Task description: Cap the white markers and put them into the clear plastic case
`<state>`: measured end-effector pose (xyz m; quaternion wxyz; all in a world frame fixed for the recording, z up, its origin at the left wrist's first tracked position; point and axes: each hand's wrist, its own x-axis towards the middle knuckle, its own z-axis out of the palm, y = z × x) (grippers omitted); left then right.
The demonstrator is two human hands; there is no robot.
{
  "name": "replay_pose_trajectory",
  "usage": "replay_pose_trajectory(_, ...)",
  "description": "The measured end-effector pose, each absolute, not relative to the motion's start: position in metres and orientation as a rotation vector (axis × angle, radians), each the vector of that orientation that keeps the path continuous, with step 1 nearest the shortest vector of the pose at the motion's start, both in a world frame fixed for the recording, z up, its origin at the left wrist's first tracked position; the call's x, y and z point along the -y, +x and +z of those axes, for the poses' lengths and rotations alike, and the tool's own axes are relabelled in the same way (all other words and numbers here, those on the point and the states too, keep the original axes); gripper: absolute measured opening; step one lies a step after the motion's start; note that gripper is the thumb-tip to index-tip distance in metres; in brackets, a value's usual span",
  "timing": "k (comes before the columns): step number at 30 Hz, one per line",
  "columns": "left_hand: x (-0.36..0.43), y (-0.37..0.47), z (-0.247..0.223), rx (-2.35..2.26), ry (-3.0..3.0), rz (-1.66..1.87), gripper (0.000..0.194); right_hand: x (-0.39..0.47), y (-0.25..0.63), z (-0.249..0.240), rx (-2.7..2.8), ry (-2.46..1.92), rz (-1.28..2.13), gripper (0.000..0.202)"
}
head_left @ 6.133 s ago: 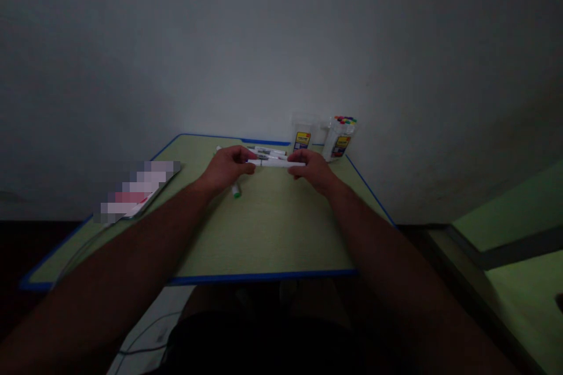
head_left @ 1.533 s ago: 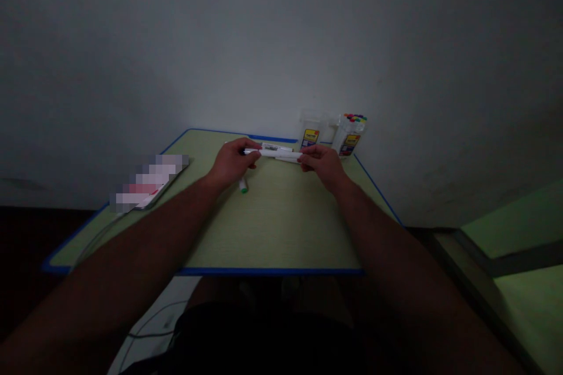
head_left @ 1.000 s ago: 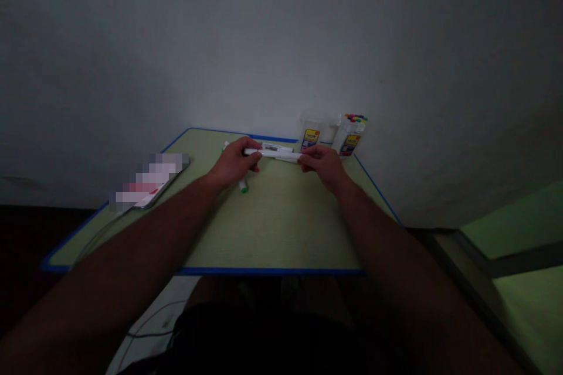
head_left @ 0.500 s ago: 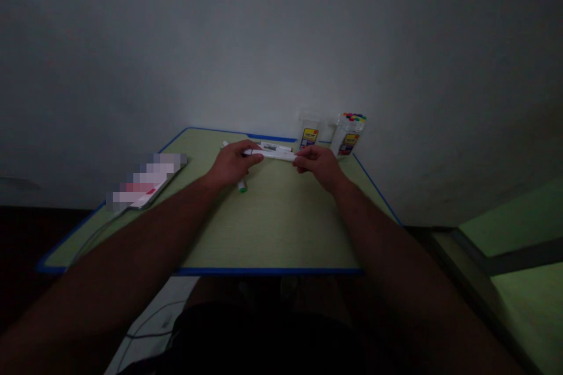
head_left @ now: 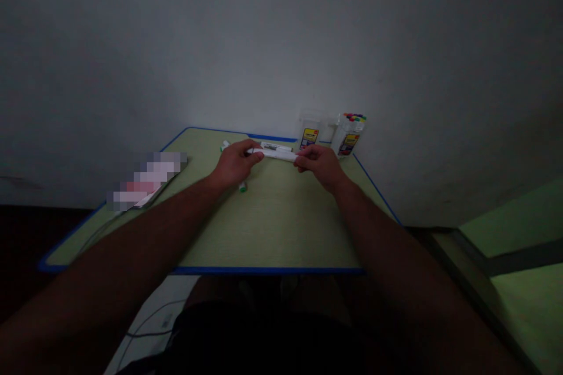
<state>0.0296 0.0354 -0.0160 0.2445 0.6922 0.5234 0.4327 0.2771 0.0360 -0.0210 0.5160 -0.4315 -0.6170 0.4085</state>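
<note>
A white marker (head_left: 278, 154) is held level between my two hands above the desk. My left hand (head_left: 237, 162) pinches its left end, and the fingers of my right hand (head_left: 321, 164) close on its right end. Just behind it lies another white marker (head_left: 281, 147) with a dark label. Partly covered by my left hand, a green-tipped marker (head_left: 242, 187) shows below the fingers; a further white and green end (head_left: 226, 145) pokes out above them.
A clear case (head_left: 309, 132) with a yellow label stands at the back of the desk (head_left: 272, 228), beside a case full of colourful-capped markers (head_left: 349, 136). At the left lies a flat device (head_left: 149, 181), its screen pixelated, with a cable. A wall rises behind.
My left hand has shifted very slightly to the right along with the held marker. Otherwise both hands keep nearly the same place and grip.
</note>
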Motion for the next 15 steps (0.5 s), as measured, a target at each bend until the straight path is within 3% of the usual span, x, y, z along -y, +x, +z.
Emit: replay_pose_trajectory(15,-0.0297,0.0357,-0.0131,-1.22,1.753,1.302,0.016,-0.0327,0.2766,-0.0132,1.464,-1.026,0.961,0.035)
